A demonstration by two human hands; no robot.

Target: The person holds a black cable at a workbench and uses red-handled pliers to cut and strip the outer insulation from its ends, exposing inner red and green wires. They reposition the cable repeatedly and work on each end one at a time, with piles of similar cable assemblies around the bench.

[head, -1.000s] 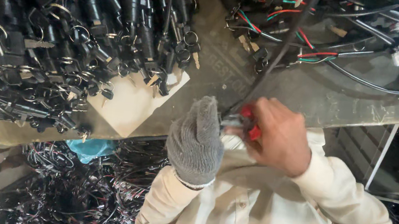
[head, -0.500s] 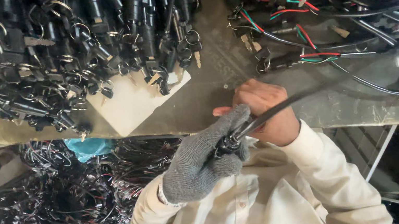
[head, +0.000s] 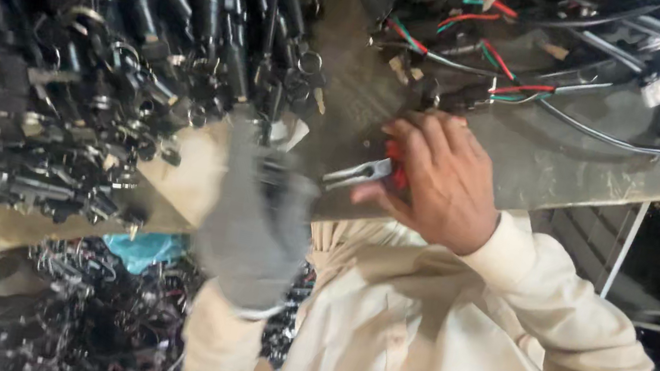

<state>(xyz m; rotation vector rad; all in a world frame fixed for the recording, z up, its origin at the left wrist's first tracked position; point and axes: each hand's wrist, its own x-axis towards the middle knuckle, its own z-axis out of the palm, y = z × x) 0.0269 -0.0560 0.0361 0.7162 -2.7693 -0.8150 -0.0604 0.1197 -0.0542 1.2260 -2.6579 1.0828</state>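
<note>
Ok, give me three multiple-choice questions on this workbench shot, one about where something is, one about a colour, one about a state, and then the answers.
1. Where does the heap of black cables lie?
A. on the bench ahead of the gloved left hand
B. in the person's lap
C. hung on the far wall

2. What colour are the handles of the pliers?
A. blue
B. red
C. yellow

3. How do the plier jaws stand?
A. clamped on a thick cable
B. slightly parted, with nothing between them
C. wrapped in tape

Answers:
1. A: the heap covers the bench just beyond the left hand in its grey glove.
2. B: red shows in the grip of the bare right hand.
3. B: a gap shows between the metal tips, and no wire is in it.
</note>
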